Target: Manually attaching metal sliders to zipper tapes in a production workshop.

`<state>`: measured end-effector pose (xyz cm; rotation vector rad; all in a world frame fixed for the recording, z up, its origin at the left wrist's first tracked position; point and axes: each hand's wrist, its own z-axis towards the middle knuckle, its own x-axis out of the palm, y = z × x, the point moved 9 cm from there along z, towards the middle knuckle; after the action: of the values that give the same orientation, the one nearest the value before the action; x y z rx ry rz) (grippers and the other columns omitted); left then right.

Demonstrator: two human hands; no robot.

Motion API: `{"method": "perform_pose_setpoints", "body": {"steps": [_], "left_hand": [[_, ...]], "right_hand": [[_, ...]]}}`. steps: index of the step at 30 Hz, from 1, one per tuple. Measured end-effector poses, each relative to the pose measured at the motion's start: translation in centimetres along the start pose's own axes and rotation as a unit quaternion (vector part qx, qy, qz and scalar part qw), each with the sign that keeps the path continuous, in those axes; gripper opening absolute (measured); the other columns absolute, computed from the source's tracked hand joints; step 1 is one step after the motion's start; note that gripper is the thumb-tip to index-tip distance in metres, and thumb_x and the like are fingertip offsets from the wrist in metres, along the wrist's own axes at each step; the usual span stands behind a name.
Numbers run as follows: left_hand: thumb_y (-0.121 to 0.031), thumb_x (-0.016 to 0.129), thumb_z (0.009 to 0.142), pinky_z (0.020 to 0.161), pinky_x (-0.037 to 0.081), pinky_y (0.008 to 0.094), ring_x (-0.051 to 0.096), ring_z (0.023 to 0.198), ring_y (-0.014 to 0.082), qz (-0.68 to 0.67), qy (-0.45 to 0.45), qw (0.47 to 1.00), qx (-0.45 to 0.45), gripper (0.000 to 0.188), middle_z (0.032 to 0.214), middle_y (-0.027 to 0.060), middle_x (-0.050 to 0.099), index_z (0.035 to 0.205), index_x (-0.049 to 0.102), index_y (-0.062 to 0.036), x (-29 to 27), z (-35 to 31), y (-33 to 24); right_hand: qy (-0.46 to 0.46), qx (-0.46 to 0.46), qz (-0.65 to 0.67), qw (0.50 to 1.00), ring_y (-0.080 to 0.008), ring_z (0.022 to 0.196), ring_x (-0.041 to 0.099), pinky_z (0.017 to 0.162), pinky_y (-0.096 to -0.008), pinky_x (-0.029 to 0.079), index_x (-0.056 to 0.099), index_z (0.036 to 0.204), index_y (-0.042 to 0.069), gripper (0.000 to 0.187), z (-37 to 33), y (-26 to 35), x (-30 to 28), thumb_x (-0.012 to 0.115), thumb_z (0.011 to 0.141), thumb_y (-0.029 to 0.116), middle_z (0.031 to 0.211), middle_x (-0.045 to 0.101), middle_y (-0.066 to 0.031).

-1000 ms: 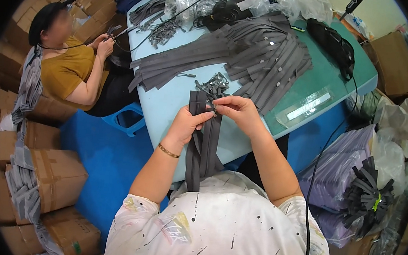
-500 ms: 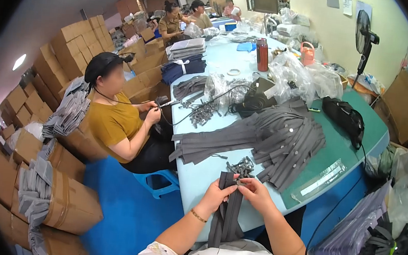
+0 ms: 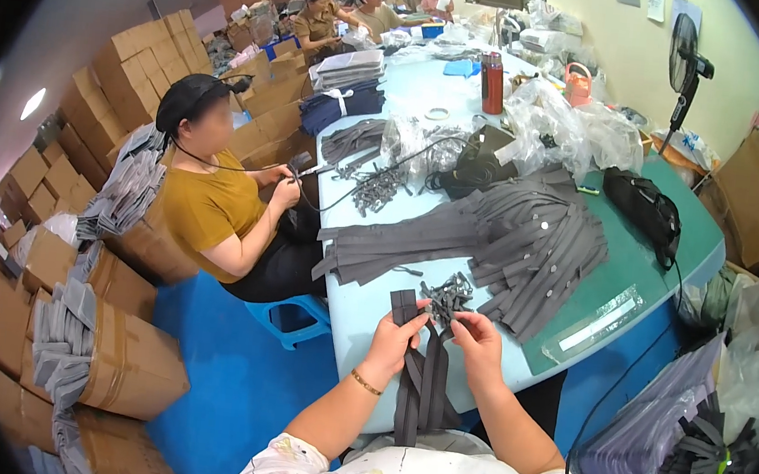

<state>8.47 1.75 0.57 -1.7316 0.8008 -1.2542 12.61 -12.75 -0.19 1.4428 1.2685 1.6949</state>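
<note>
A dark grey zipper tape (image 3: pixel 432 375) hangs down from between my hands, over the table's near edge and onto my lap. My left hand (image 3: pixel 397 341) is closed on its upper part, with one end standing up past the fingers. A short gap away, my right hand (image 3: pixel 480 345) pinches at the tape's other strand; whether a small part is also between those fingertips I cannot tell. Just beyond my fingers lies a small heap of dark zipper sliders (image 3: pixel 449 291). Past it spreads a large pile of grey zipper tapes (image 3: pixel 516 241).
A co-worker in a mustard shirt (image 3: pixel 212 216) sits at the table's left side, handling something small. More sliders (image 3: pixel 379 191), a black bag (image 3: pixel 642 212), a red bottle (image 3: pixel 491 83) and clear plastic bags (image 3: pixel 546 125) are on the table (image 3: pixel 363 313). Cartons (image 3: pixel 134 364) stand left.
My hands have drawn apart from almost touching, and the zipper strands now spread between them. The view has shifted slightly.
</note>
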Motion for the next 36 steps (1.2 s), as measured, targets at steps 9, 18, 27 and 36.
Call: {"method": "perform_pose_setpoints", "body": {"steps": [9,18,27,36], "left_hand": [[-0.007,0.061,0.082,0.046,0.034,0.0172,0.042,0.052,0.0045,0.052,0.036,0.997,-0.042,0.027,0.081,0.0018,0.061,0.109,0.060,-0.0033,0.6,-1.3,1.8],[-0.006,0.058,0.084,0.050,0.034,0.0169,0.042,0.056,0.0052,0.037,0.061,0.995,-0.063,0.030,0.085,0.0066,0.062,0.113,0.056,-0.0004,1.0,0.9,0.8],[-0.004,0.060,0.083,0.048,0.033,0.0168,0.043,0.053,0.0051,0.095,0.085,0.991,-0.037,0.027,0.082,0.0036,0.061,0.110,0.059,0.0001,2.2,-0.4,1.7],[-0.003,0.060,0.082,0.046,0.033,0.0171,0.043,0.052,0.0053,0.118,0.093,0.988,-0.035,0.025,0.082,0.0032,0.061,0.108,0.060,0.0004,2.1,-0.7,1.2]], "right_hand": [[0.028,-0.022,-0.049,0.998,-0.0063,0.077,0.057,0.061,-0.0182,0.043,0.064,0.093,0.001,0.012,-1.7,0.4,0.7,0.061,0.083,0.006,0.085,0.063,-0.0028],[0.064,0.010,-0.080,0.995,-0.0060,0.070,0.056,0.059,-0.0197,0.041,0.064,0.092,0.003,0.016,0.8,1.2,0.7,0.064,0.080,0.014,0.082,0.065,-0.0007],[0.078,0.110,-0.077,0.988,-0.0038,0.064,0.051,0.055,-0.0197,0.039,0.064,0.086,0.006,0.016,-0.4,-0.6,-1.0,0.068,0.076,0.018,0.077,0.063,0.0018],[0.086,0.146,-0.088,0.982,-0.0041,0.066,0.052,0.056,-0.0202,0.039,0.062,0.084,0.007,0.017,-0.5,-1.0,-0.7,0.070,0.074,0.019,0.076,0.062,0.0034]]}}
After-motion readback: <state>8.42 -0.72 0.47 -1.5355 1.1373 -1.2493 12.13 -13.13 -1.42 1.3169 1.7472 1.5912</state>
